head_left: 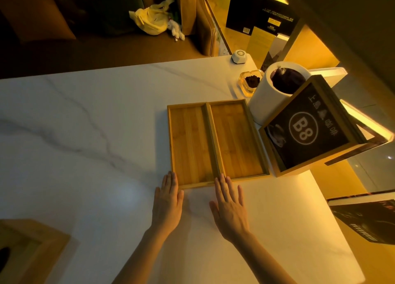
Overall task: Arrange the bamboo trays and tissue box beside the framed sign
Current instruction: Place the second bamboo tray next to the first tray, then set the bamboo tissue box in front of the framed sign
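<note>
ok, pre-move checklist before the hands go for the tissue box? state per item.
1. Two shallow bamboo trays side by side, long edges touching: ok.
2. Trays next to the wood-framed black B8 sign: ok, right tray close to the frame; contact cannot tell.
3. Left hand free, flat, fingertips at the left tray's near edge: ok.
4. Right hand free, flat on the white marble table: ok.
5. Wooden tissue box beside the sign: not ok, it sits at the near left corner.
6. Bare table between box and trays: ok.

Left hand flat, right hand flat, fingers extended
</note>
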Tool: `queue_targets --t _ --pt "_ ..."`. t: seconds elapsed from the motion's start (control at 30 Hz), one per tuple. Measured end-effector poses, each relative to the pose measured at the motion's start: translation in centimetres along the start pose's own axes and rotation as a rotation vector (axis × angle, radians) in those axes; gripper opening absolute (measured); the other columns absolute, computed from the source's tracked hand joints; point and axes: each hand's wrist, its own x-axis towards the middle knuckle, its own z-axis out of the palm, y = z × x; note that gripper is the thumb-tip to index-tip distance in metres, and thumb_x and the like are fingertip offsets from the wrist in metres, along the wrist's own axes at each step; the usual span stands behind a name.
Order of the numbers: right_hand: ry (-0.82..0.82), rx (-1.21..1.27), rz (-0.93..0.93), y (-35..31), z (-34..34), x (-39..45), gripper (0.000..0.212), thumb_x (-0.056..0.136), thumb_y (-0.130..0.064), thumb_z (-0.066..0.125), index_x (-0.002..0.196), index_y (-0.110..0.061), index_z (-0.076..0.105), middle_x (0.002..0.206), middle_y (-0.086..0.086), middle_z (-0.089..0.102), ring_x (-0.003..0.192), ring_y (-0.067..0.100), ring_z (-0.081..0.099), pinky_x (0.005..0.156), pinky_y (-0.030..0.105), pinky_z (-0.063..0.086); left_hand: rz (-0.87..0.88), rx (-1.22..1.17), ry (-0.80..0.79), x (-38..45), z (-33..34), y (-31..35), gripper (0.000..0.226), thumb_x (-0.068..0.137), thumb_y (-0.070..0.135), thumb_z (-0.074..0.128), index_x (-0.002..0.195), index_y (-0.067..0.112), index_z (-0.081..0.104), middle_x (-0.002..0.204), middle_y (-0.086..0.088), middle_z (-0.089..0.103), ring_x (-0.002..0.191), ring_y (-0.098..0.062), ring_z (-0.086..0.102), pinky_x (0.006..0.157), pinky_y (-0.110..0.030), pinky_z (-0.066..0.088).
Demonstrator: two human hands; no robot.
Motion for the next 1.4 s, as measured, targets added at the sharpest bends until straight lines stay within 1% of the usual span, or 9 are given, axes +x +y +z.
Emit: queue_targets --t 0.07,0.23,0.43,0.63,0.87,1.03,1.17,1.27,1.4 --pt "-0.004 0.004 -0.005 0.2 0.0 0.0 0.060 0.092 -0.046 0.003 0.137 -0.015 0.028 0.146 0.005 0.028 0.141 0.018 -0.001 0.110 0.036 -0.006 -0.003 -0.005 -0.002 0.0 0.1 0.1 0.087 0.076 0.065 -0.010 0.139 0.009 0.012 0.149 -0.017 0.027 0.137 -0.031 0.027 0.108 -0.051 0.032" --pt "-0.036 0.003 -0.004 0.3 -0.7 -0.2 0.062 0.093 -0.044 0.000 0.135 -0.015 0.034 0.143 0.006 0.037 0.134 0.023 0.028 0.109 0.033 -0.005 -0.005 -0.006 -0.009 -0.2 -0.1 0.4 0.077 0.080 0.056 0.005 0.139 0.008 0.011 0.149 -0.017 0.026 0.137 -0.030 0.025 0.109 -0.049 0.030" --pt "-0.020 0.017 -0.009 0.9 -0.3 -0.2 0.060 0.093 -0.045 0.001 0.138 -0.015 0.026 0.145 0.005 0.026 0.139 0.013 -0.020 0.110 0.031 -0.008 0.000 -0.010 -0.015 -0.5 -0.1 0.6 0.073 0.081 0.052 0.008 0.139 0.008 0.013 0.148 -0.017 0.027 0.136 -0.031 0.028 0.109 -0.050 0.032" --pt "-0.057 0.011 -0.009 0.5 -0.9 -0.3 0.063 0.092 -0.044 0.000 0.135 -0.013 0.034 0.143 0.007 0.030 0.134 0.024 0.027 0.109 0.032 -0.004 -0.003 0.005 -0.032 -0.6 -0.7 0.7 0.068 0.084 0.047 0.014 0.139 0.008 0.012 0.149 -0.017 0.026 0.136 -0.032 0.030 0.108 -0.047 0.031" --pt "-0.138 0.061 -0.057 -1.0 -4.5 0.9 0.052 0.096 -0.034 0.031 0.141 -0.010 0.021 0.154 0.010 0.017 0.143 0.026 0.010 0.116 0.040 0.005 -0.003 -0.017 -0.139 -0.3 -2.8 1.1 0.054 0.093 0.030 0.032 0.140 0.011 0.013 0.151 -0.013 0.023 0.135 -0.030 0.031 0.111 -0.040 0.029" --pt "-0.218 0.030 -0.051 -4.1 -9.4 2.1 0.031 0.095 -0.027 0.040 0.114 -0.009 0.055 0.117 0.011 0.060 0.110 0.028 0.057 0.095 0.041 0.049 -0.030 -0.150 -0.104 -0.5 -7.0 0.7 0.023 0.091 0.018 0.041 0.097 0.006 0.060 0.099 -0.022 0.067 0.094 -0.034 0.061 0.079 -0.038 0.047" --pt "-0.174 0.073 -0.205 -7.6 -12.1 2.9 0.029 0.096 -0.027 0.040 0.107 -0.008 0.058 0.104 0.011 0.063 0.089 0.022 0.060 0.073 0.033 0.052 -0.019 -0.142 -0.030 -2.9 -11.1 -0.5 0.030 0.091 0.021 0.039 0.067 0.007 0.050 0.059 -0.010 0.052 0.068 -0.030 0.054 0.062 -0.035 0.036" --pt "-0.114 0.264 -0.219 -11.1 -13.2 2.9 0.038 0.096 -0.035 0.035 0.099 -0.008 0.061 0.099 0.013 0.066 0.077 0.019 0.055 0.065 0.026 0.038 -0.010 -0.122 0.073 -5.4 -14.5 -2.4 0.030 0.092 0.025 0.039 0.079 0.006 0.059 0.072 -0.014 0.063 0.073 -0.028 0.058 0.065 -0.032 0.040" --pt "-0.058 0.369 -0.380 -16.6 -13.8 2.0 0.038 0.095 -0.035 0.036 0.114 -0.009 0.057 0.116 0.013 0.063 0.104 0.024 0.058 0.085 0.034 0.045 -0.073 -0.078 0.284 -9.5 -18.8 -6.1 0.036 0.090 0.030 0.036 0.103 0.007 0.061 0.104 -0.015 0.068 0.096 -0.030 0.061 0.086 -0.041 0.049"
